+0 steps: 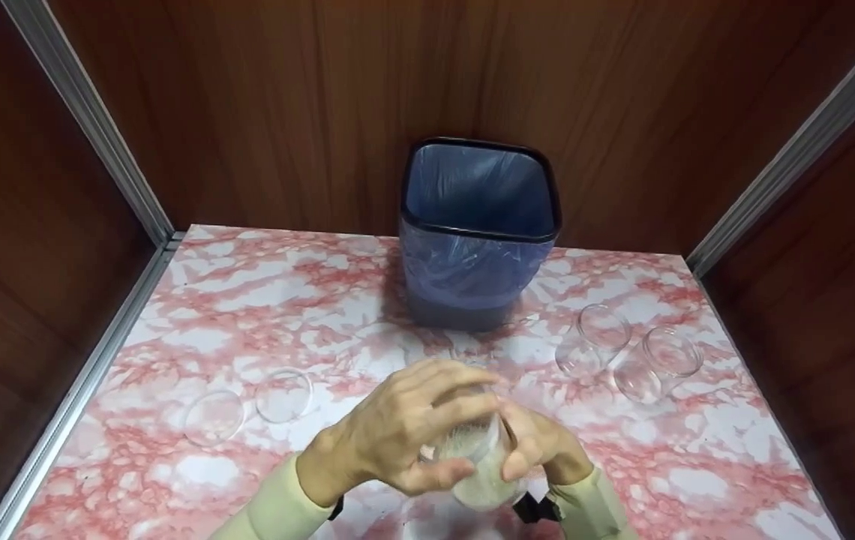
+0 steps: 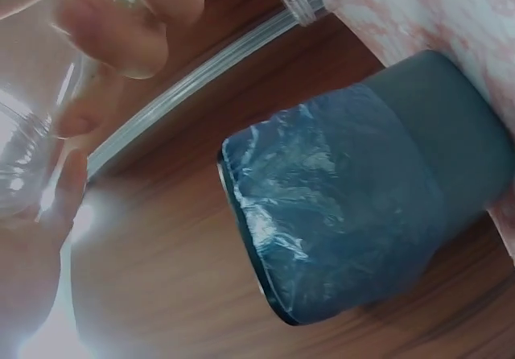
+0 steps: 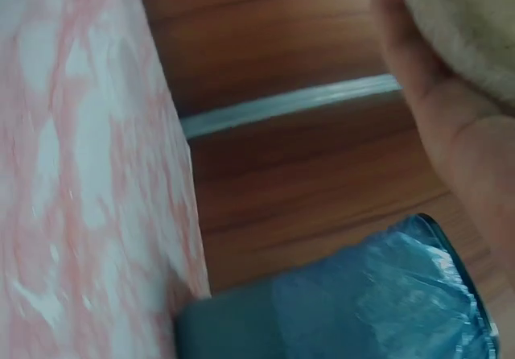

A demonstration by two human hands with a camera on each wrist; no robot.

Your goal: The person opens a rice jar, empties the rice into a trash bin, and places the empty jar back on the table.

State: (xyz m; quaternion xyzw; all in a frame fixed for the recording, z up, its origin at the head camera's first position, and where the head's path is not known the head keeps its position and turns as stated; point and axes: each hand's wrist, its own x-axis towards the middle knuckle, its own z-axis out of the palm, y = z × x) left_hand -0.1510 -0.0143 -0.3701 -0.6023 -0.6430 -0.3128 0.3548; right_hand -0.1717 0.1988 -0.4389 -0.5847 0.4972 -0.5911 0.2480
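Both hands hold a clear jar (image 1: 481,480) with pale, beige-white contents, low above the front of the table. My left hand (image 1: 412,424) curls over its upper part, thumb on the near side. My right hand (image 1: 540,444) grips the jar from the right. In the left wrist view, ridged clear plastic (image 2: 24,146) shows beside the left fingers (image 2: 113,37). The right wrist view shows the jar's beige contents (image 3: 475,29) against the right hand (image 3: 459,125). Whether a lid sits on the jar is hidden by the fingers.
A bin (image 1: 480,270) lined with a bluish bag stands at the back. Two clear jars (image 1: 592,341) (image 1: 656,366) are at the right. Two round clear lids (image 1: 214,418) (image 1: 284,395) lie at the left. Wooden panels (image 1: 285,112) enclose the red-and-white table (image 1: 247,300).
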